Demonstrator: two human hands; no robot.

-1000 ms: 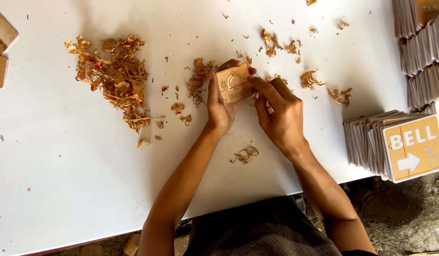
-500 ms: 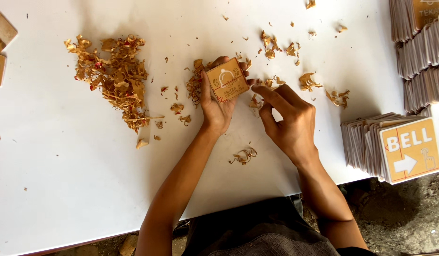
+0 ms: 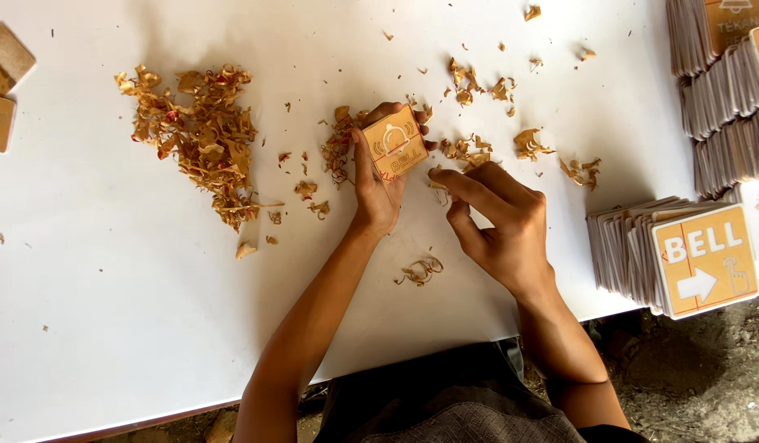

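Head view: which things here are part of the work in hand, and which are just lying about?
In hand:
- small square tan sign plaque, held in left hand
- right hand, pinching a thin brown peeled scrap

Lying about:
- big heap of brown peelings
- stacks of square signs
- white table

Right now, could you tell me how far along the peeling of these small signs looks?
Done: peeled scraps heaped on the white table, and finished signs stacked at the right. In hand: the left hand holds one small sign; the right hand hovers beside it, pinching. How many remain cannot be told.
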